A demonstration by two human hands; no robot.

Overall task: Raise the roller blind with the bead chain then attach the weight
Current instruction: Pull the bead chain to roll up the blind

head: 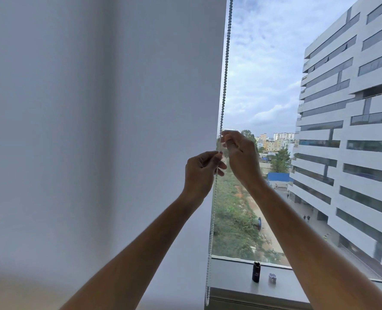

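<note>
A white roller blind hangs fully down over the left part of the window, its bottom edge out of sight below the sill. The bead chain runs down along the blind's right edge to a loop near the sill. My left hand pinches the chain between thumb and fingers. Just above and to the right, my right hand is closed on the chain too. A small pale plastic piece lies on the sill; whether it is the weight I cannot tell.
A grey window sill runs along the bottom right, with a small black bottle standing on it next to the pale piece. Behind the glass are a tall office building, trees and sky.
</note>
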